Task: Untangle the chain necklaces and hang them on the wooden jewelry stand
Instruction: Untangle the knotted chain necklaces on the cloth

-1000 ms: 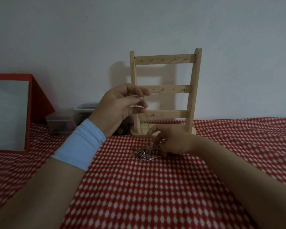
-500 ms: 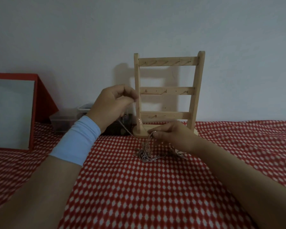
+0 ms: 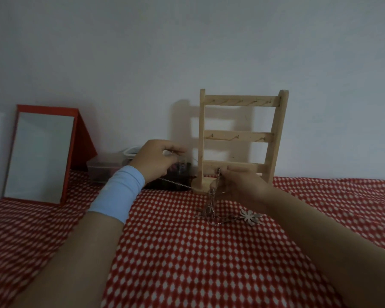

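A wooden jewelry stand (image 3: 240,137) with three hooked rungs stands at the back against the wall, with no chain on it. My left hand (image 3: 156,160), with a light blue wristband, pinches a thin chain strand (image 3: 176,184) that runs right towards the stand's base. My right hand (image 3: 242,185) grips the lifted bundle of tangled silver chains (image 3: 211,202) in front of the stand. The lower part of the tangle lies on the cloth with a silver flower pendant (image 3: 250,216) beside it.
A red and white patterned cloth (image 3: 187,263) covers the table. A red-framed mirror (image 3: 40,155) leans at the back left. Clear plastic boxes (image 3: 107,168) and a dark box (image 3: 178,176) sit behind my left hand.
My left hand has drawn away to the left, pulling one strand out of the tangle. My right hand has lifted the bundle, and the flower pendant has come into view on the cloth.
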The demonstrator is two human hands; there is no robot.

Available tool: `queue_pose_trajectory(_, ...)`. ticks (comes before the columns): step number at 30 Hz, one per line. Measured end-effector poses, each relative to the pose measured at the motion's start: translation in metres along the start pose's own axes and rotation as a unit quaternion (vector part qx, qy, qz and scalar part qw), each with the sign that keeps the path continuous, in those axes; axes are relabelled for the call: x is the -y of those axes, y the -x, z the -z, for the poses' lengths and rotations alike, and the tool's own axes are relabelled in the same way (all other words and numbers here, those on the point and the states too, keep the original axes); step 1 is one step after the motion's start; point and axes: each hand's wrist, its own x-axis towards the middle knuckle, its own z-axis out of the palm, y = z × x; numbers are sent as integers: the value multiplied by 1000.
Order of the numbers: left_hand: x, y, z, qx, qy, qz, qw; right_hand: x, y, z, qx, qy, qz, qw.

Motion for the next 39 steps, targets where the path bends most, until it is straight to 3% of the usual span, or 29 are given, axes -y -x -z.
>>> queue_pose_trajectory(4, 19, -4, 12, -1, -163, 12, 987, 3, -6, -9, 60, 127, 6, 990)
queue_pose_trajectory(8, 41, -4, 20, 79, -248, 86, 962, 11, -8, -18, 75, 255, 25, 964)
queue_pose_trajectory(12, 63, -6, 16, 111, -293, 150, 938, 6, -21, -30, 63, 331, 26, 941)
queue_pose_trajectory(18, 81, 0, 18, 161, -334, 178, 911, -6, -34, -42, 4, 399, 59, 915)
queue_pose_trajectory(25, 84, -1, 22, 206, -366, 225, 879, 0, -31, -32, 71, 516, 1, 854)
queue_pose_trajectory(31, 73, 2, 15, 262, -389, 268, 842, -3, -23, -36, 42, 443, 40, 895)
queue_pose_trajectory(34, 68, 4, 5, 264, -453, 237, 818, -10, -23, -41, 26, 439, 69, 895)
queue_pose_trajectory(36, 65, 1, -1, 240, -470, 172, 832, -11, -24, -44, 15, 420, 82, 904)
queue_pose_trajectory(39, 57, 2, -15, 234, -346, 55, 907, -11, -24, -47, 6, 408, 105, 907)
